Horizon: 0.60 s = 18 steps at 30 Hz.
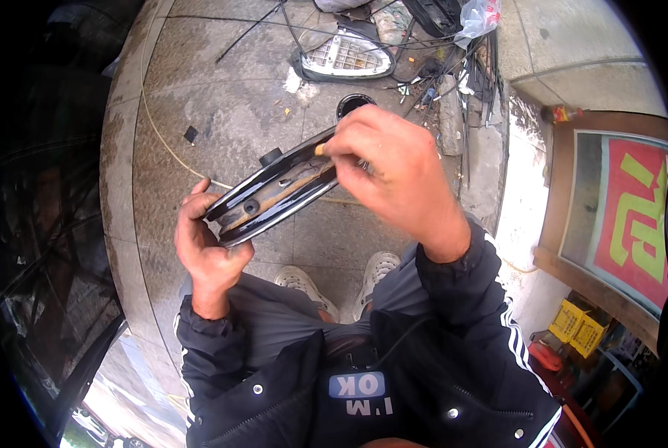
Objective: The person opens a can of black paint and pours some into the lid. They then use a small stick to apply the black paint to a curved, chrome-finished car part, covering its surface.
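A black wheel rim (278,196) is held edge-on and tilted, its right end higher in the picture. Tan-brown residue runs along its channel, and a dark stub, which looks like a valve stem (251,207), stands in it. My left hand (207,250) is closed round the rim's lower left end, with fingers on the far edge and thumb on the near one. Over the right end, my right hand (394,172) pinches a small yellowish-brown piece (320,150) at the channel. Its kind cannot be made out. That hand hides the rim's right end.
A round black ring-like thing (355,103) shows behind my right hand. Farther off lie a white grid-patterned panel (345,56), cables and a clear plastic bag (477,19). A thin pale hose (162,123) crosses the paving. Yellow crates (576,327) stand at right.
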Tool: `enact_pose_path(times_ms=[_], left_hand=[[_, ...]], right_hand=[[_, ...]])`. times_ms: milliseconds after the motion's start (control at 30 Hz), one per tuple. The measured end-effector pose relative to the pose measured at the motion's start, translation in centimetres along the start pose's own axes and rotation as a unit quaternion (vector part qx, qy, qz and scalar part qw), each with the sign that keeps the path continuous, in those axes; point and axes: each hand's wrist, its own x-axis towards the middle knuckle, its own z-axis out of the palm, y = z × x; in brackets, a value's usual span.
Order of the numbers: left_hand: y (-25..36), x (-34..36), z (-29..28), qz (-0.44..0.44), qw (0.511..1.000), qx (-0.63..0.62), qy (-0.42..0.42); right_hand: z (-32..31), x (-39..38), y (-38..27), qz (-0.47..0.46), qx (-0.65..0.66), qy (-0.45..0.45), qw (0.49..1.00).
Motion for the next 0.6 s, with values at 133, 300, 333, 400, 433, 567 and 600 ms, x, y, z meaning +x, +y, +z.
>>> enact_pose_path(times_ms=[133,300,333,400,433,567,600], left_hand=[[0.3,0.0,0.0,-0.011,1.000,-0.006,0.008],[-0.1,0.5,0.1,0.024,0.999,0.039,-0.021],[0.0,0.5,0.1,0.027,0.998,0.042,-0.026],[0.1,0.6,0.0,0.032,0.998,0.049,-0.036],[0.1,0.5,-0.1,0.032,0.998,0.050,-0.035],[0.1,0.5,-0.2,0.032,0.998,0.054,-0.031],[0.2,0.5,-0.2,0.033,0.998,0.053,-0.032]], right_hand=[[-1.3,-0.1,1.6,0.042,-0.070,0.001,0.997],[0.2,0.3,-1.3,-0.024,0.020,-0.017,0.999],[0.5,0.3,-1.4,-0.033,0.037,-0.029,0.998],[0.7,0.3,-1.0,-0.009,0.019,-0.044,0.999],[0.5,0.2,-0.6,0.006,0.001,-0.045,0.999],[-1.0,0.0,1.0,0.069,-0.087,-0.051,0.993],[-1.1,0.0,0.9,0.066,-0.070,-0.046,0.994]])
